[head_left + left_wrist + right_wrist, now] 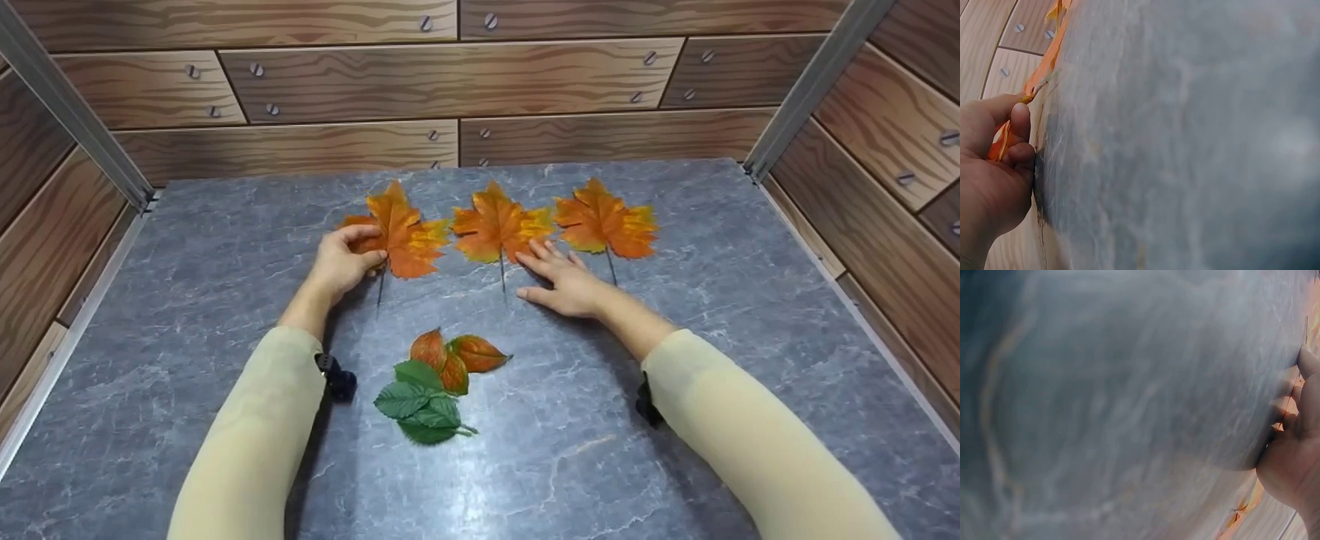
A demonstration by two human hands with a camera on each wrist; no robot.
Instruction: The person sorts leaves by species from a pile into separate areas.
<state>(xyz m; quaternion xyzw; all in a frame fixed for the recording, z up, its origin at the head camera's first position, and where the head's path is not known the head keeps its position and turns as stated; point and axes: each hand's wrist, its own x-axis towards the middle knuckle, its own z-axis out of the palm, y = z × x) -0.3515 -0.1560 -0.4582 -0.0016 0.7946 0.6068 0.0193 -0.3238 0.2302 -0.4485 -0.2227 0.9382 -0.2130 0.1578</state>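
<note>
Three orange-yellow artificial maple leaves lie in a row across the far half of the grey tabletop, their thin stems toward me. My left hand [346, 259] pinches the left maple leaf [405, 229] near its stem base, between thumb and fingers; the left wrist view shows this leaf [1044, 67] edge-on. Spread and fairly straight, the fingers of my right hand [564, 281] touch the lower right edge of the middle maple leaf [495, 221]. The right maple leaf [606, 221] lies beyond that hand, its stem partly hidden by the wrist.
Nearer to me, a cluster of green leaves [420, 405] lies against several smaller red-orange leaves [450, 360] on the marbled grey table [547, 480]. Wood-plank-patterned panels [450, 82] border the back and sides, with metal posts [817, 82] at the back corners.
</note>
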